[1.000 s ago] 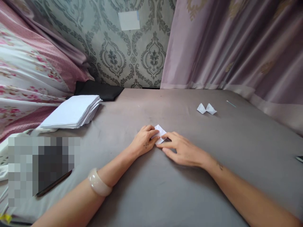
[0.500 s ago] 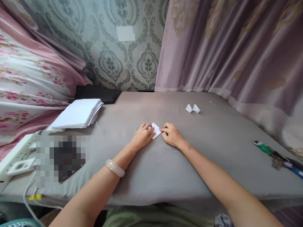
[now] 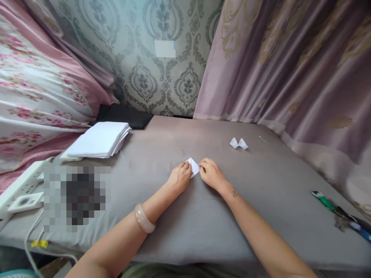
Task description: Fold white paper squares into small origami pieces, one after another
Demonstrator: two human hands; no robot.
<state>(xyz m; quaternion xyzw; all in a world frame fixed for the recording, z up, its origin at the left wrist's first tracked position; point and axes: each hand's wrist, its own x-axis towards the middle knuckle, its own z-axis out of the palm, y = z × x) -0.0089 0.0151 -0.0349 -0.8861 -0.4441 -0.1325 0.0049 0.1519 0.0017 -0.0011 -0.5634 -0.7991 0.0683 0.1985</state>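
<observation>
A small piece of folded white paper (image 3: 194, 167) lies on the grey cloth in front of me, one corner pointing away. My left hand (image 3: 181, 177) covers its left part, with the fingers close together and pressing it down. At the paper's right corner, my right hand (image 3: 212, 173) is closed in a pinch, thumb against forefinger. The fingers hide part of the paper's edges. Farther back to the right stand two small folded white paper shapes (image 3: 234, 143), side by side with pointed tops.
A stack of white paper (image 3: 98, 139) lies at the left beside a flat black item (image 3: 127, 116). Nearer are a white power strip (image 3: 24, 189) and a blurred dark object (image 3: 84, 197). Keys with a green tag (image 3: 326, 200) lie at the right. Curtains (image 3: 261, 65) hang behind.
My view has tilted and shifted slightly, so everything sits a little lower. My left fingers now lie flatter over the paper. The right hand remains at its right corner.
</observation>
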